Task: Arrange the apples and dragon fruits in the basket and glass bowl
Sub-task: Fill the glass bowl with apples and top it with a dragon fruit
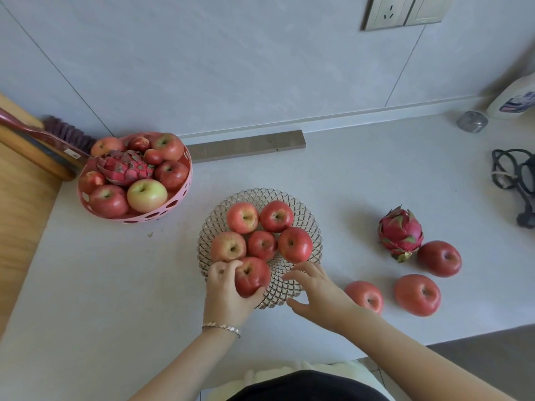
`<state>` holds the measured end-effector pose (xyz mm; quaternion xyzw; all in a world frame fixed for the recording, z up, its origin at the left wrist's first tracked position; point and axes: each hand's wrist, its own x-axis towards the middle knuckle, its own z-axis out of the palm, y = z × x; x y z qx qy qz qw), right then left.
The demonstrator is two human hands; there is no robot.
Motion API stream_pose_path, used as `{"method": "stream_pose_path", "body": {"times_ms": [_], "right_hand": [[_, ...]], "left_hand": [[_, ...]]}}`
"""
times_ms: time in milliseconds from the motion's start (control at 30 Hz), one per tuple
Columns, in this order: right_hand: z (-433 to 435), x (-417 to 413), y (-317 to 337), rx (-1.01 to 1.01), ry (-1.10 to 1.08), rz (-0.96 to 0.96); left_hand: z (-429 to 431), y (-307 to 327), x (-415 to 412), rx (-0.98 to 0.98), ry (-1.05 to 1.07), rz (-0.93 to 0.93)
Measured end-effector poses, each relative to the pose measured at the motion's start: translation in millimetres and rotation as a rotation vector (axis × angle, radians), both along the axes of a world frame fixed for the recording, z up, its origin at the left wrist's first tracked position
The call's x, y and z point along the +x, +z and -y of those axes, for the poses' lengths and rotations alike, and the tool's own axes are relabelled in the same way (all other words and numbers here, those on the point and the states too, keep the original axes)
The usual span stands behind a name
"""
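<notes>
Your left hand (224, 287) holds a red apple (251, 275) at the near edge of the glass bowl (285, 287). The grip is closed around this apple: fingers curl over its left and upper side, and the thumb supports it from below. A bracelet (221, 328) sits on the left wrist.

Your right hand (315, 293) is just beside the near right part of the bowl rim. Its grip is wide, fingers spread, and it holds nothing. Whether the fingertips touch the glass cannot be told.

The glass bowl stands near the centre of the desk (115, 285). Besides the held apple, it contains five apples: two at the far side, one at the left, a smaller one (262, 245) in the middle, and one at the right.

To the right of the bowl, on the desk surface, you have one dragon fruit (400, 233) and three loose apples. One apple (439, 258) lies just beside the dragon fruit on its right. The other two (364, 296) (417, 294) lie nearer to you, side by side but apart.

The pink basket (179, 198) stands at the far left of the desk. It contains a second dragon fruit (125, 167) surrounded by several red apples and one yellow-green apple (147, 195).

A black cable (512, 175) lies at the right edge of the desk. A white bottle (514, 101) stands against the wall at the far right.
</notes>
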<state>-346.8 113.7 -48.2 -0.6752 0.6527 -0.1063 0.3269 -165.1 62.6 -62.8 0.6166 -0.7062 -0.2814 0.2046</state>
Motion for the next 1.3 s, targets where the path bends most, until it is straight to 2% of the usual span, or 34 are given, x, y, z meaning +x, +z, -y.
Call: {"method": "stream_pose_path", "body": {"times_ms": [200, 300, 433, 533, 600, 700, 867, 933, 1033, 1133, 1200, 1233, 1300], "right_hand": [[-8.2, -15.0, 2.8, -0.006, -0.036, -0.02], [-11.9, -29.4, 7.3, -0.006, -0.136, -0.125], [-21.5, -52.7, 8.4, 0.229, -0.312, -0.388], [-31.2, -61.8, 1.3, 0.414, -0.343, -0.447], [-36.6, -63.8, -5.8, 0.456, -0.354, -0.398], [-41.1, -67.2, -9.9, 0.412, -0.396, -0.315], [-37.6, -64.0, 7.9, 0.155, -0.489, -0.1], [-28.4, -53.9, 19.9, 0.038, -0.437, 0.0], [-9.2, -29.8, 29.3, -0.06, -0.243, 0.088], [7.1, -3.2, 24.3, -0.053, -0.063, 0.018], [11.5, 7.2, 17.1, -0.026, -0.083, 0.023], [11.9, 9.2, 14.2, 0.01, -0.145, 0.101], [12.8, 9.6, 12.9, 0.125, -0.339, 0.416]], "left_hand": [[9.9, 7.7, -1.3, 0.018, -0.1, 0.278], [10.2, 8.9, -2.5, 0.029, -0.135, 0.337], [10.2, 7.0, -6.9, -0.006, -0.119, 0.321], [7.5, 5.0, -10.8, -0.04, -0.099, 0.359], [6.0, 4.6, -12.1, -0.045, -0.078, 0.389], [5.6, 4.2, -11.3, -0.046, -0.088, 0.442], [7.4, 1.9, -3.5, -0.044, -0.122, 0.437], [7.2, 1.2, -3.0, -0.032, -0.134, 0.437], [6.3, 1.9, -5.9, -0.013, -0.145, 0.478], [6.5, 2.3, -7.7, -0.005, -0.142, 0.486], [6.5, 2.4, -7.6, 0.01, -0.148, 0.493], [6.6, 2.1, -7.7, 0.02, -0.158, 0.51], [7.0, 0.9, -7.7, 0.036, -0.172, 0.54]]}}
